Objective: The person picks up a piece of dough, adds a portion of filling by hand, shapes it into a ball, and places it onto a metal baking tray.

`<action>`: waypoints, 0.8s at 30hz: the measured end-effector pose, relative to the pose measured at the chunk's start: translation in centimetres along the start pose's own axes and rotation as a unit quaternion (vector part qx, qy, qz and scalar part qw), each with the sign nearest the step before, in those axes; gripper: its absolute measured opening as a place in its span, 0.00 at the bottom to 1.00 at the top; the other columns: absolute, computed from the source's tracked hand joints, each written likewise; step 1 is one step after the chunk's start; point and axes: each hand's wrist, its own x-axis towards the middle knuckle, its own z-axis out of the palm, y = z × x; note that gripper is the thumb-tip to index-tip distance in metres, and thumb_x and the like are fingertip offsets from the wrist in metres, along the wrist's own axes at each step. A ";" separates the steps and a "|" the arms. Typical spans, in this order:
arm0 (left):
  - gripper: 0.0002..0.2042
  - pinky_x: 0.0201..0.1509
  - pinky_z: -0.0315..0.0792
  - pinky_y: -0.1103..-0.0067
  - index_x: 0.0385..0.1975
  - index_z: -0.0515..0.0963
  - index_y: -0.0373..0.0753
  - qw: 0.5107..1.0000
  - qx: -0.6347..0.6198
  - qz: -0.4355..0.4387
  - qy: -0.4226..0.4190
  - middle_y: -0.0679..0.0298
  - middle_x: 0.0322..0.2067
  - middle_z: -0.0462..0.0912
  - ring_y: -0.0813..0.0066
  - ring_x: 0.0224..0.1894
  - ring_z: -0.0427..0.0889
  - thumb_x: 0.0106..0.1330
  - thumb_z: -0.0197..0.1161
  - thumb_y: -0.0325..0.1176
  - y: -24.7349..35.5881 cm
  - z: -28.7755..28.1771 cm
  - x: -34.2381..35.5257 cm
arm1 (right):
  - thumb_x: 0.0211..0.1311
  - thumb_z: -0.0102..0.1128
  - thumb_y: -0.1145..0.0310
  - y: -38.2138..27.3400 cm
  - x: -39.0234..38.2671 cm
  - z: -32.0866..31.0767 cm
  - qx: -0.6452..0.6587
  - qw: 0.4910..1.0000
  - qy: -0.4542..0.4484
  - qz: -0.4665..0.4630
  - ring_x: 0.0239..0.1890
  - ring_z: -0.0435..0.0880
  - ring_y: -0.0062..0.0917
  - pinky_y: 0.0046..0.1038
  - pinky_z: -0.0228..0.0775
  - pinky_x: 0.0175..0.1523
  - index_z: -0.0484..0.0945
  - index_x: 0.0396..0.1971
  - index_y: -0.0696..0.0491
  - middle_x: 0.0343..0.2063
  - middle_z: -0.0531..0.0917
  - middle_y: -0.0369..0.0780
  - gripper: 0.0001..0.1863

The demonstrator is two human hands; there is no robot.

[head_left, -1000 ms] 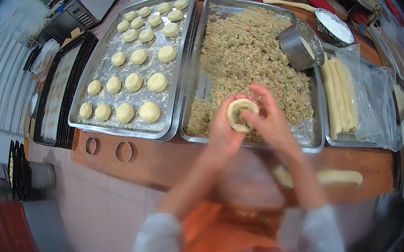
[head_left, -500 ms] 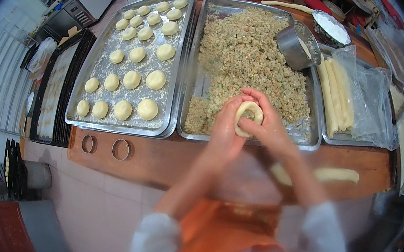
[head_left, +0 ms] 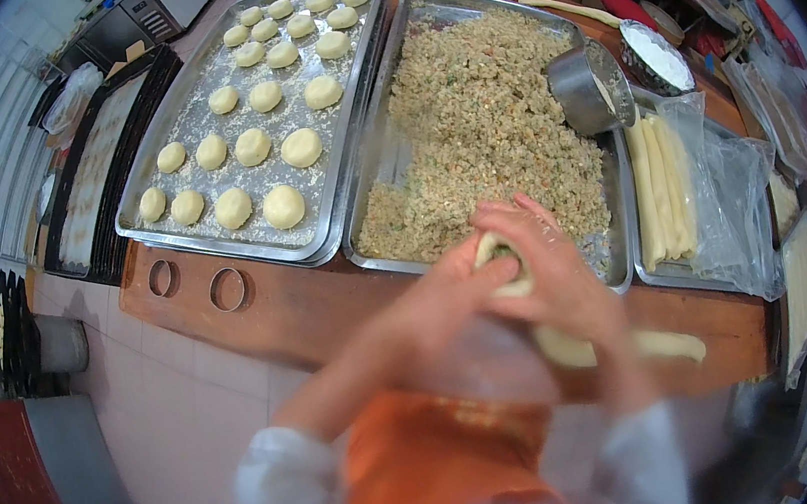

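Head view: left hand (head_left: pixel 453 282) and right hand (head_left: pixel 557 268) both gripping the dough cup (head_left: pixel 519 285), rim more covered than before, so probably mid-shaping tbh.

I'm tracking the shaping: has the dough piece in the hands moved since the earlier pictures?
Yes, the dough piece has come toward the person and slightly right, judged against the near rim of the filling tray.
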 end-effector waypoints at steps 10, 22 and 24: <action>0.22 0.63 0.63 0.71 0.60 0.58 0.35 0.953 -0.304 0.015 -0.004 0.59 0.56 0.67 0.68 0.58 0.69 0.70 0.47 0.38 -1.1 0.1 -1.4 | 0.54 0.62 0.72 0.8 -0.1 3.0 0.307 0.931 0.194 0.032 0.50 0.77 0.33 0.39 0.63 0.62 0.76 0.37 0.58 0.43 0.80 0.47 0.11; 0.20 0.54 0.67 0.76 0.52 0.68 0.31 0.955 0.107 0.203 0.188 0.58 0.47 0.75 0.74 0.50 0.73 0.72 0.38 0.39 -5.3 1.3 -2.6 | 0.57 0.60 0.72 -0.2 -0.4 5.3 0.423 0.881 0.210 -0.019 0.44 0.81 0.35 0.37 0.66 0.59 0.70 0.39 0.56 0.37 0.82 0.44 0.11; 0.19 0.52 0.69 0.75 0.52 0.68 0.31 0.954 0.099 0.209 0.193 0.55 0.45 0.77 0.70 0.49 0.76 0.69 0.40 0.36 -5.1 2.0 -2.7 | 0.61 0.55 0.74 -0.9 -0.2 5.4 0.476 0.848 0.230 0.028 0.43 0.81 0.34 0.40 0.64 0.60 0.69 0.38 0.56 0.36 0.82 0.44 0.08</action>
